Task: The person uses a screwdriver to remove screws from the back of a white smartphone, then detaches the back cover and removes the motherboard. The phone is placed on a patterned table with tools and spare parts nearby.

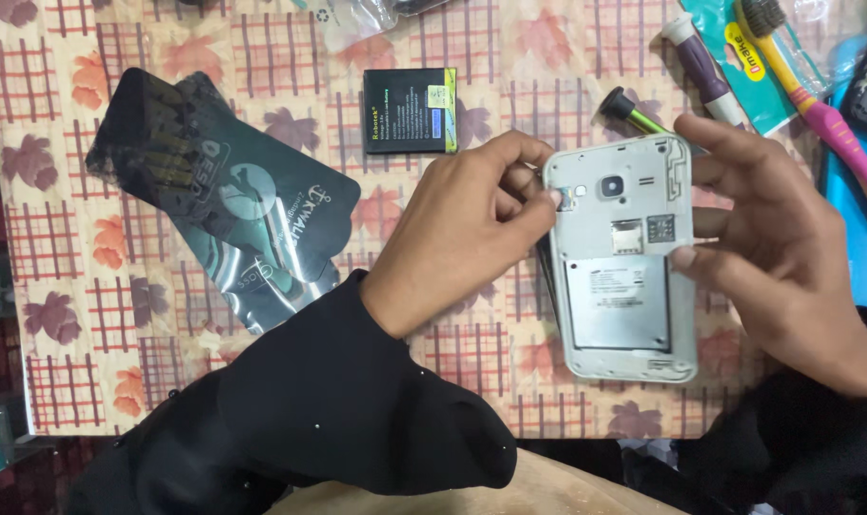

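Open phone (627,277), one, back cover off, held above table (61,286) right of centre. Left hand (467,229) pinching phone's top left corner, fingertips closed on edge. Right hand (782,257) gripping right side, fingers across the back.

Free room left and below phone: bare cloth near front table edge. Crowded top right.

One black battery (410,111), yellow-and-blue label, flat above left hand, apart from it. One dark glossy pouch (219,195), left, pale print. Two screwdrivers: purple-handled (705,72), green-handled (634,110) partly behind phone. One pink-and-yellow toothbrush (815,105), far right, over teal packet (739,48). Clear bag (352,19) at top edge.
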